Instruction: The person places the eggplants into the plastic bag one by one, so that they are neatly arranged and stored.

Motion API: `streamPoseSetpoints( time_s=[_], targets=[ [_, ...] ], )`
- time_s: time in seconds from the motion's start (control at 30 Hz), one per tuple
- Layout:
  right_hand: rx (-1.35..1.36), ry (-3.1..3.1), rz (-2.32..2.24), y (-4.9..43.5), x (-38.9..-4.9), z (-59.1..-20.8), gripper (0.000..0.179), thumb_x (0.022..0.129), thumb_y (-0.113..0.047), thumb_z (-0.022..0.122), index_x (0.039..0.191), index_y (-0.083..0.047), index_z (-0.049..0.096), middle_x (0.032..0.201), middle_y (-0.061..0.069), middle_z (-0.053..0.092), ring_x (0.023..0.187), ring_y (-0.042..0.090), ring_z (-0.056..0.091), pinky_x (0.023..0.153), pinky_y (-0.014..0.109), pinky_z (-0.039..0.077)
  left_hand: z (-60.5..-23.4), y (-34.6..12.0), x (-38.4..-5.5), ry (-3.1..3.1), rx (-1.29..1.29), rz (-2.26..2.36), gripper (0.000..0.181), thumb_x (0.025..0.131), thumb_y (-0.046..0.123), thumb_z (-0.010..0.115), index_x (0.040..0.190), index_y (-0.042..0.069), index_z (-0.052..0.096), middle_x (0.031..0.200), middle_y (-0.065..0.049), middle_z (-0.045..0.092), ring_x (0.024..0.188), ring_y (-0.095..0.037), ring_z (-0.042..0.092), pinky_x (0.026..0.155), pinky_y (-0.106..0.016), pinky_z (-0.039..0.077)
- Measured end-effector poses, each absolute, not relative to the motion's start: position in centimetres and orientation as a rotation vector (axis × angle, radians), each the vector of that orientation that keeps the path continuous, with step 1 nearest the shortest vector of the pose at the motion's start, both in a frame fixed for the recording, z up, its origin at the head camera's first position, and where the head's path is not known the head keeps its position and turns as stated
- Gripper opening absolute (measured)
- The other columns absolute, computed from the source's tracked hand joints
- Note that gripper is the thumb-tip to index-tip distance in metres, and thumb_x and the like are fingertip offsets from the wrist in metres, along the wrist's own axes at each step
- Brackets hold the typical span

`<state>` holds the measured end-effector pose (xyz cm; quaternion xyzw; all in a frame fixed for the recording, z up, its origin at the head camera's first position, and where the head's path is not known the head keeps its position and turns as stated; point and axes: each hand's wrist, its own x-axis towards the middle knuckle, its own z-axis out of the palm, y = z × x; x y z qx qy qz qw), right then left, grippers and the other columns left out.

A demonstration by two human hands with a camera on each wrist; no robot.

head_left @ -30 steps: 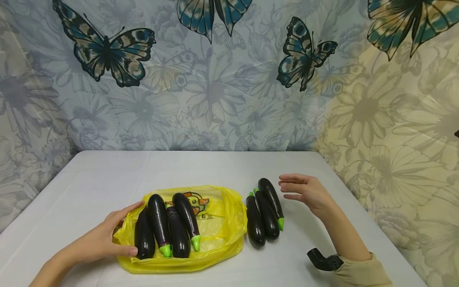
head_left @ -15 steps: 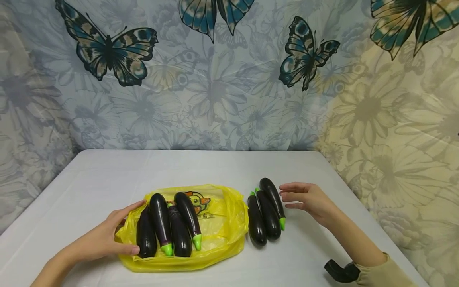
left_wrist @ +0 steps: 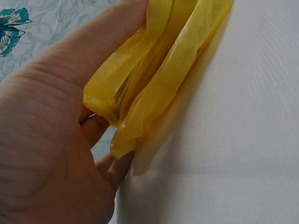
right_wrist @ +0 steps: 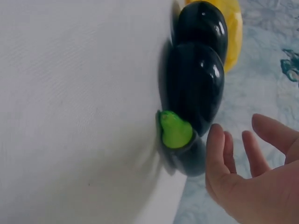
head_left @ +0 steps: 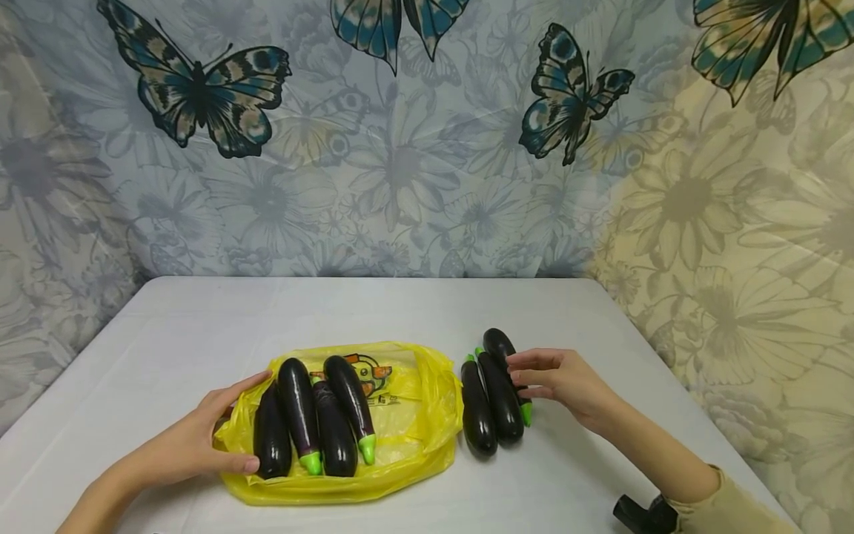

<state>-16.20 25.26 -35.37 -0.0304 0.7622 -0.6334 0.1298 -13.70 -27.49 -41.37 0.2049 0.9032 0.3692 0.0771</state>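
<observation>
Several dark, glossy eggplants (head_left: 296, 408) lie side by side in a yellow plastic bag (head_left: 400, 463) in the head view. My left hand (head_left: 190, 441) holds the bag's left end, thumb at the front; the left wrist view has fingers under the folded plastic (left_wrist: 159, 79). To the right of the bag, three more eggplants lie on the table, among them a left one (head_left: 477, 411) and a middle one (head_left: 500, 404). My right hand (head_left: 563, 382) is over the rightmost eggplant (head_left: 497, 343), partly hiding it. In the right wrist view its fingers are spread beside that eggplant's green cap (right_wrist: 175, 130).
Everything lies on a white-covered table (head_left: 373, 308). A floral and butterfly-patterned backdrop (head_left: 400, 185) rises behind it. Near the right sleeve (head_left: 727, 504) is a black device (head_left: 643, 515).
My right hand has come down and to the left, from beside the rightmost eggplant to over it. The left hand and the bag have hardly moved.
</observation>
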Motion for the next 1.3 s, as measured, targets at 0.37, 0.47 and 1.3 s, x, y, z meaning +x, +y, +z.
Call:
streamPoseSetpoints(
  time_s=[0.37,0.47,1.3],
  targets=[
    [-0.12,2.155,-1.782,26.4,-16.5,-35.4,0.047,0.091,-0.006,0.069,0.13,0.015,0.053,0.127,0.027,0.056,0.108,0.033,0.061,0.09,0.045,0.049,-41.3,-27.4,-13.6,2.702,0.625,1.12,0.105,0.075,0.035,0.085,0.157,0.034,0.02,0.145,-0.019,0.031,0.126,-0.038,0.033,0.088,-0.066,0.038],
    [-0.109,2.183,-1.751,26.9,-16.7,-35.0,0.048,0.091,-0.006,0.069,0.13,0.015,0.053,0.127,0.027,0.056,0.108,0.033,0.061,0.09,0.046,0.05,-41.4,-27.5,-13.6,2.709,0.634,1.116,0.105,0.075,0.036,0.086,0.157,0.034,0.02,0.144,-0.019,0.032,0.126,-0.038,0.033,0.088,-0.065,0.038],
    [-0.081,2.124,-1.766,26.3,-16.2,-34.3,0.046,0.089,-0.003,0.07,0.128,0.016,0.055,0.112,0.022,0.065,0.096,0.031,0.066,0.086,0.048,0.051,-41.3,-27.5,-13.6,2.714,0.63,1.114,0.106,0.074,0.038,0.086,0.157,0.033,0.021,0.143,-0.02,0.031,0.125,-0.038,0.034,0.089,-0.064,0.038]
  ],
)
